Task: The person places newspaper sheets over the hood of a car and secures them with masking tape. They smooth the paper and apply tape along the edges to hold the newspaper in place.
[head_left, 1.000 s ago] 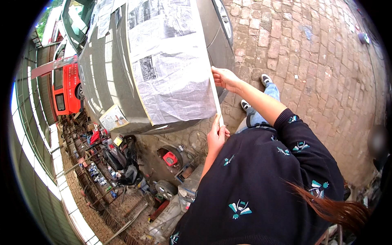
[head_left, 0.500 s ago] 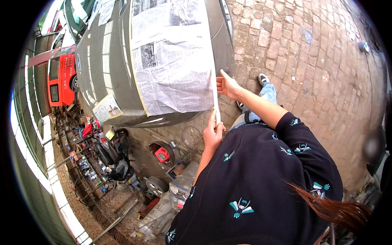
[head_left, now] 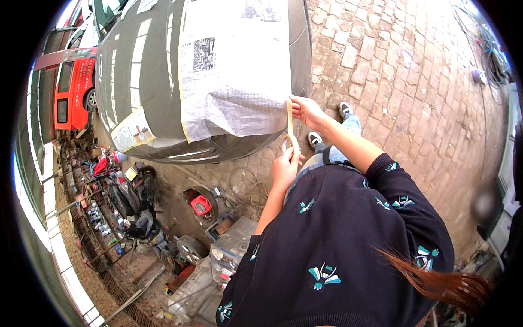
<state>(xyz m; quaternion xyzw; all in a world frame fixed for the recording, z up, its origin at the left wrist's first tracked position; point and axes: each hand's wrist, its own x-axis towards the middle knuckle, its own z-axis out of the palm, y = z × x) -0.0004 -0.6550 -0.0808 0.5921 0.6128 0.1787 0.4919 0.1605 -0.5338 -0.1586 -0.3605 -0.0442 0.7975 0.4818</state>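
Observation:
A roll of masking tape (head_left: pixel 293 143) is gripped in my left hand (head_left: pixel 284 170), its round side showing. From the roll a short tan strip (head_left: pixel 290 115) runs up to the near right corner of the newspaper sheet (head_left: pixel 234 82). My right hand (head_left: pixel 308 112) has its fingertips closed on that strip, just beside the paper's edge. The newspaper covers part of a dark grey car panel (head_left: pixel 147 71), with tape along its left edge. Its lower part is wrinkled and hangs over the car's rounded end.
Another taped paper piece (head_left: pixel 132 131) is on the car's near left corner. Beyond stands a red vehicle (head_left: pixel 74 90). At lower left are a motorcycle (head_left: pixel 133 191), a loose wheel (head_left: pixel 192 249) and a red object (head_left: pixel 201 205) inside a tyre. Brick paving (head_left: pixel 403 109) lies to the right.
My right hand has gone from flat with spread fingers to pinching the tape strip. The tape roll in my left hand has turned so its ring shows. The view has shifted slightly.

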